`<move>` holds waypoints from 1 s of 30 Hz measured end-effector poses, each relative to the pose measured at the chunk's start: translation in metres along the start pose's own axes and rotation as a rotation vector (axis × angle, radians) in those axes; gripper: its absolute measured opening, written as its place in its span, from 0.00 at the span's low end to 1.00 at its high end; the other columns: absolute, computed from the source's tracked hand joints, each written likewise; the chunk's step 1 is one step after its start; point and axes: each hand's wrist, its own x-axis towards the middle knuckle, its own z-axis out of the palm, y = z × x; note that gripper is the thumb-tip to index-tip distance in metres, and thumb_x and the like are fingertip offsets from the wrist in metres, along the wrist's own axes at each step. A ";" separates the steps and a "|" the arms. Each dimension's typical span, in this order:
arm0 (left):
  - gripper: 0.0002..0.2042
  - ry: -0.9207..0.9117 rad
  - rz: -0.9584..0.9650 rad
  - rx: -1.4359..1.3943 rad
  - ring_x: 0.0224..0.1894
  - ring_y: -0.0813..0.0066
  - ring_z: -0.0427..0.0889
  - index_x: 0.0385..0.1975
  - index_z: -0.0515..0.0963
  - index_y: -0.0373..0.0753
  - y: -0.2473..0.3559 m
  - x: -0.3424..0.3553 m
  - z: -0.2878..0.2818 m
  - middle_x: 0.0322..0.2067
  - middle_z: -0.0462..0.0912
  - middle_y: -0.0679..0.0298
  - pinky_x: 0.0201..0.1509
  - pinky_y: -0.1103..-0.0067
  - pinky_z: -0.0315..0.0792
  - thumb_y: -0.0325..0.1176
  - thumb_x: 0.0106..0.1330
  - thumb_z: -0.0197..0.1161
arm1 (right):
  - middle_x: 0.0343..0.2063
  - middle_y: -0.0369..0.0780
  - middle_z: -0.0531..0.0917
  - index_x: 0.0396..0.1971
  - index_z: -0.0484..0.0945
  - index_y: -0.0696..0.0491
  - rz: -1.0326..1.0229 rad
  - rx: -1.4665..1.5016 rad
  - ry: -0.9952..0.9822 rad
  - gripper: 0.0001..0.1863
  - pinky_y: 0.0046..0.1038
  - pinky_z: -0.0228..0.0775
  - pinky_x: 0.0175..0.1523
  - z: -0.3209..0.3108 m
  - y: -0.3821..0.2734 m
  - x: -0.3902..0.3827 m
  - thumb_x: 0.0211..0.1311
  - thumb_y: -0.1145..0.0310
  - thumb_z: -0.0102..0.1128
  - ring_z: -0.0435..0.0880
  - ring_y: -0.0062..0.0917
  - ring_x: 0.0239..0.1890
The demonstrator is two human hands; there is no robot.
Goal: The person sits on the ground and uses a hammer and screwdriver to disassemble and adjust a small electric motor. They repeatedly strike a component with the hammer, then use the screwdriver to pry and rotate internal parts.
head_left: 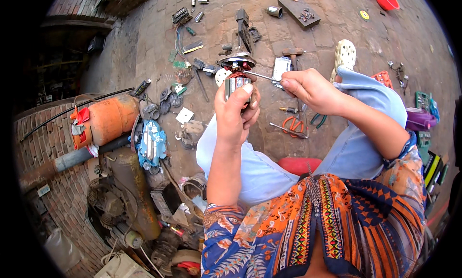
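While the left hand (235,109) wraps the motor (231,85) in the head view, thumb across its near end, the right hand (313,91) pinches a thin metal rod (262,77) between thumb and fingers. Motor is upright, raised in front of the person, roughly between the knees; rod runs left, tip at the red windings (238,75). Can't tell if tip touches. Round plate (231,61) and dark housing (242,39) sit beyond the windings. Rod's handle end hidden in the right fist.

Ground, right of motor: hammer (292,51), white box (281,68) just beside it, orange scissors (291,125) with a screwdriver (285,129) across them, pliers (317,120) near. Left of motor: green boards (180,64), white card (184,116). Further left: orange tank (114,116), blue bag (152,143). Top right: metal block (296,12), yellow disc (364,15), red bowl (387,0).
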 end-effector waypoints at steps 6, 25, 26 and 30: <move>0.16 -0.176 -0.179 -0.340 0.09 0.90 0.52 0.44 0.68 0.27 0.005 0.000 -0.003 0.19 0.65 0.68 0.09 0.88 0.51 0.36 0.66 0.49 | 0.17 0.38 0.73 0.22 0.66 0.53 -0.457 -0.737 0.405 0.18 0.34 0.68 0.23 -0.014 0.017 0.014 0.55 0.57 0.63 0.76 0.36 0.19; 0.17 -0.166 -0.007 -0.399 0.08 0.89 0.51 0.42 0.69 0.29 0.014 0.009 -0.001 0.16 0.61 0.70 0.07 0.88 0.52 0.39 0.68 0.48 | 0.10 0.33 0.61 0.16 0.61 0.50 0.059 0.461 -0.073 0.26 0.22 0.53 0.21 0.015 -0.012 0.023 0.72 0.48 0.40 0.58 0.23 0.14; 0.16 -0.158 0.006 -0.337 0.08 0.89 0.51 0.41 0.69 0.29 0.013 0.008 -0.003 0.15 0.61 0.70 0.07 0.89 0.52 0.39 0.68 0.48 | 0.10 0.30 0.59 0.16 0.59 0.49 0.214 0.724 -0.205 0.27 0.21 0.49 0.20 0.016 -0.018 0.019 0.73 0.47 0.38 0.54 0.19 0.14; 0.16 -0.168 0.017 -0.200 0.08 0.89 0.51 0.37 0.68 0.29 0.013 0.006 -0.012 0.15 0.61 0.69 0.06 0.89 0.53 0.40 0.67 0.49 | 0.11 0.25 0.53 0.15 0.55 0.45 0.422 1.036 -0.480 0.29 0.17 0.38 0.15 0.009 -0.030 0.011 0.72 0.41 0.29 0.46 0.11 0.13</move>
